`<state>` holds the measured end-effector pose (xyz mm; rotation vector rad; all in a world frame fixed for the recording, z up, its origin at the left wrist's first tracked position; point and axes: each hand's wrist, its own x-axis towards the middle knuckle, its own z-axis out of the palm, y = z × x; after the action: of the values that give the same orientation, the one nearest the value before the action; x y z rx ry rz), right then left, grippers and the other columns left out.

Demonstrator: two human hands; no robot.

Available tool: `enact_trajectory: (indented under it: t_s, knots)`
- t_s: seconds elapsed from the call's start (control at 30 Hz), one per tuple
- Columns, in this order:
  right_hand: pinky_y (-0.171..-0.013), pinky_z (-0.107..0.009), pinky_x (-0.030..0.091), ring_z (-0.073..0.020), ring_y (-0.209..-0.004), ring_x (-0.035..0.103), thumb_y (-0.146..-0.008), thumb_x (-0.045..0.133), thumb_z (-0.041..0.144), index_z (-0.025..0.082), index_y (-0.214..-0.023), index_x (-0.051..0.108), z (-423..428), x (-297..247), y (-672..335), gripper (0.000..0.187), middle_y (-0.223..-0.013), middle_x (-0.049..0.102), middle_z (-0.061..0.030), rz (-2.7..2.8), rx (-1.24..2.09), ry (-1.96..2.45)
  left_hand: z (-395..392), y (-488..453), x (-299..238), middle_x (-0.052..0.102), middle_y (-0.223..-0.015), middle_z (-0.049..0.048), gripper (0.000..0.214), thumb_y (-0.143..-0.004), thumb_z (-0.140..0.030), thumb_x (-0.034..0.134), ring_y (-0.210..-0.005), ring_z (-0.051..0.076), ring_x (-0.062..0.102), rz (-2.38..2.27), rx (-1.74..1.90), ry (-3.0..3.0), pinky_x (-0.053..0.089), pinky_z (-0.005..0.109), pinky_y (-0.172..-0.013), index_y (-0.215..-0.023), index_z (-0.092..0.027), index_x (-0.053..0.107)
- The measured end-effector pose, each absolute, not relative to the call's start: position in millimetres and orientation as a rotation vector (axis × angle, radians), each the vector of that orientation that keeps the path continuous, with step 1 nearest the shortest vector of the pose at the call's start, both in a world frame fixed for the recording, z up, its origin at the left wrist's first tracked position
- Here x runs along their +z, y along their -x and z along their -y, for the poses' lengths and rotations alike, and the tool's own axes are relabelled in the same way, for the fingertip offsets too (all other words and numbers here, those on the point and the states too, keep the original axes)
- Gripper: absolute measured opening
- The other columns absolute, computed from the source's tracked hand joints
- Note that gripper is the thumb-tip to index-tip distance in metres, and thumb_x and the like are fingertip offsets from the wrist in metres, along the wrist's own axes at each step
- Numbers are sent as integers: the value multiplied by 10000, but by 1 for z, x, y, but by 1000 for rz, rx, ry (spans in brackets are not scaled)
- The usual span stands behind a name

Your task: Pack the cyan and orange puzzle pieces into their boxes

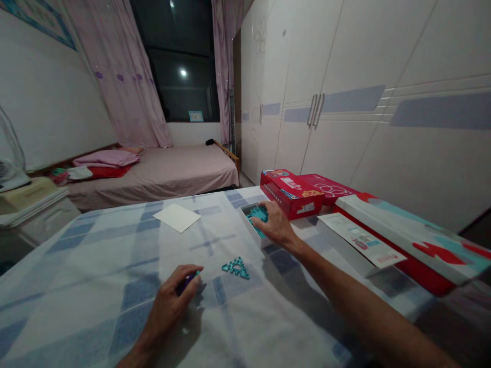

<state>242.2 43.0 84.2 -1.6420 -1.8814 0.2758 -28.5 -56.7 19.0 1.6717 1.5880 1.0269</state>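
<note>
**Head view.** Your left hand [168,306] rests on the checked tablecloth [95,286]. Its fingers are curled shut around a small purple piece [187,281], of which only the end shows.

Just to the right of that piece, and apart from it, a teal triangle [236,268] made of small linked parts lies flat on the cloth.

Your right hand [275,225] is stretched farther across the table. It lies palm down over a shallow white tray [249,226] that holds loose teal pieces [256,213]. The fingers are bent onto the pieces. The hand covers them, so you cannot tell whether it grips one.

- **Behind the tray:** a red box [291,193] stands just behind it, with a second red box [329,187] beside it on the right.
- **Right of your forearm:** a printed leaflet [362,241] lies on a long box [414,237] printed in red and teal.
- **Far side of the table:** a white sheet [177,217] lies flat, well apart from both hands.
- **Background:** a bed [180,171] with folded bedding stands under a dark window [180,61] framed by pink curtains [123,76]. A white wardrobe [364,102] fills the right wall.
</note>
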Motion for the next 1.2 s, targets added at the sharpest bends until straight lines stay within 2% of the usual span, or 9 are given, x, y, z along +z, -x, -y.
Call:
enact_trajectory:
  t_s: [0.13,0.27,0.33,0.43,0.6,0.77,0.9,1.03,1.2]
  knots:
    - [-949,-328,392,-183,-1051,489,-788,517,445,152,-1178,538,-76,89,-256,489,-1134,521,-95,1931,253,1686,72,42,2,595,-1122,33,376,-748,-537,574,-1058,180,568,-1596,1067,-1723,459,229,-922,-960,-249,691]
    - [-1020,-414,323,-258,-1211,382,-797,538,448,148,-1206,536,-67,82,-250,508,-1284,433,-130,1960,162,1684,73,40,10,613,-1077,45,359,-731,-515,606,-1029,189,576,-1562,1068,-1668,463,227,-900,-931,-231,699]
    - [-1013,-362,337,-205,-1174,417,-861,446,390,161,-1202,529,-48,79,-238,419,-1259,452,-106,1991,138,1630,69,32,22,630,-1034,60,386,-735,-523,598,-967,195,594,-1556,1073,-1537,483,236,-848,-928,-203,694]
    - [-860,-249,416,-107,-950,518,-878,424,391,235,-1164,549,-13,67,-215,349,-1136,527,-39,2307,279,1406,59,17,40,645,-1001,85,481,-759,-564,556,-852,189,614,-1491,1098,-1227,507,225,-700,-984,-154,667]
    - [-847,-323,436,-195,-1026,467,-826,505,412,179,-994,591,17,28,-185,300,-1056,535,-71,2593,186,1295,28,-14,57,646,-963,123,381,-864,-386,462,-790,170,632,-1184,1282,-569,538,241,-669,-1006,-71,623]
    - [-827,-262,430,-143,-948,484,-885,421,304,160,-944,600,10,16,-189,237,-957,564,-67,2524,132,1294,-4,-40,55,626,-809,122,354,-902,-353,383,-686,170,627,-936,1282,-195,560,296,-608,-885,-63,586]
    - [-887,-224,402,-100,-986,501,-937,318,324,197,-1043,585,-3,48,-215,314,-1013,572,-42,2341,110,1416,-18,-52,47,609,-747,81,146,-854,-183,444,-632,144,616,-961,1276,-148,556,266,-578,-844,-84,550]
    - [-983,-284,353,-137,-1098,466,-957,193,347,164,-1147,541,-33,79,-246,436,-1136,539,-91,2100,54,1615,-21,-67,41,622,-818,102,139,-832,-123,434,-680,159,636,-942,1246,-184,570,291,-612,-893,-77,550]
    - [-974,-331,367,-170,-1121,481,-908,373,350,186,-1137,566,-72,65,-265,341,-1151,561,-86,2220,175,1686,-17,-82,32,628,-908,137,169,-849,-152,426,-794,203,654,-867,1227,-218,582,365,-696,-928,-66,548]
